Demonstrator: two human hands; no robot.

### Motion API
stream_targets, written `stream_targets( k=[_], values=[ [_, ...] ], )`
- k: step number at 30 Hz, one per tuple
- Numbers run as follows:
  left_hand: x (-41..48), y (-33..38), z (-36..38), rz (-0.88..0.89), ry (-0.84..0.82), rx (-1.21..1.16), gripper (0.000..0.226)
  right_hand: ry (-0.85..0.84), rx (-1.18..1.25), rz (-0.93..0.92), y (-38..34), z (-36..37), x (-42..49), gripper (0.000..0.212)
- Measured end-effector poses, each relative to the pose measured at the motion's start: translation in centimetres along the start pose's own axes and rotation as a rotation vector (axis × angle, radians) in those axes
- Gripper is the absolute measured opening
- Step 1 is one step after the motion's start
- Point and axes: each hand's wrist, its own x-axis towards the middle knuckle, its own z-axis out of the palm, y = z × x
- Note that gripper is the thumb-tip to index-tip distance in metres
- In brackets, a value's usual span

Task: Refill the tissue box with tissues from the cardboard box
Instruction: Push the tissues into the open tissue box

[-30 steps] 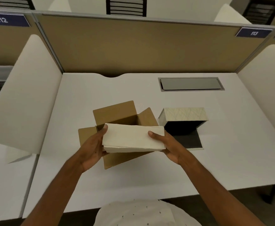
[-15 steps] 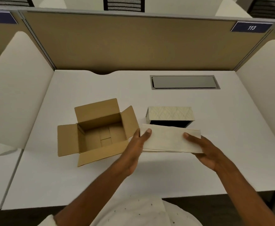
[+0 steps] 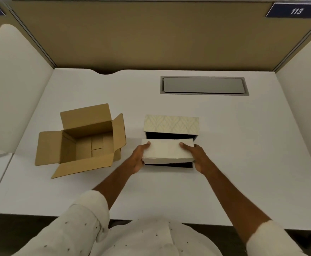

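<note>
A stack of white tissues (image 3: 166, 150) is held at both ends, my left hand (image 3: 139, 157) on its left end and my right hand (image 3: 197, 157) on its right end. The stack hovers in front of the tissue box (image 3: 171, 124), a cream patterned box lying with its dark open side facing me. A black flap or base (image 3: 169, 165) shows under the stack. The brown cardboard box (image 3: 84, 141) stands open to the left, its flaps spread, and looks empty inside.
A white desk (image 3: 243, 163) carries everything. A grey cable hatch (image 3: 203, 85) is set into it at the back right. White side dividers (image 3: 8, 89) flank the desk and a tan partition (image 3: 141, 34) closes the back.
Both hands carried the tissue stack from over the cardboard box to the right, down to the open front of the tissue box.
</note>
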Motion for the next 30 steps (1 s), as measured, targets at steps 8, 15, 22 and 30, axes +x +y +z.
stream_targets(
  k=[8, 15, 22, 30],
  values=[
    [1.7, -0.4, -0.6, 0.043, 0.004, 0.031, 0.049, 0.120, -0.111, -0.087, 2.2, -0.2, 1.0, 0.064],
    [2.4, -0.4, -1.1, 0.186, 0.069, 0.373, 0.052, 0.186, -0.118, -0.104, 3.1, -0.1, 0.4, 0.043],
    [2.7, -1.5, -1.7, 0.177, 0.057, 0.394, 0.059, 0.241, -0.169, -0.132, 4.2, 1.3, -0.4, 0.057],
    [3.2, -1.7, -1.3, 0.060, 0.089, 0.301, 0.060, 0.322, -0.214, -0.119, 3.4, 1.6, 0.1, 0.052]
  ],
)
